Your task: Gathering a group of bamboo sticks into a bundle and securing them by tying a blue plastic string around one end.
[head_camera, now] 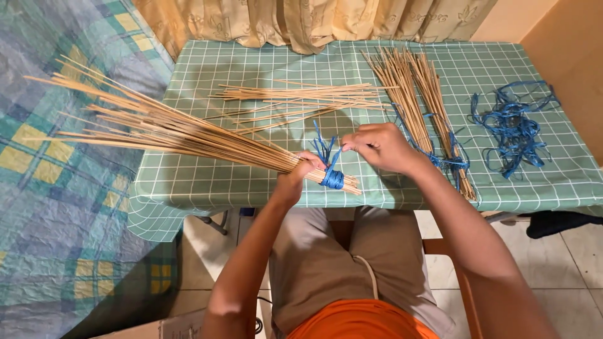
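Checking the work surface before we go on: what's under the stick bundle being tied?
The bundle of sticks lies on a green checked tablecloth, its fanned end overhanging a plaid bed cover. The table beneath the cloth is hidden.

My left hand [300, 171] is curled tight, fingers wrapped in a closed grip, wrist bent slightly and forearm running straight up from the bottom of view. My right hand [380, 146] sits just beside it, a little higher, knuckles up, fingertips pinched together toward the left. Both forearms are bare and angle inward, hands nearly meeting at centre.
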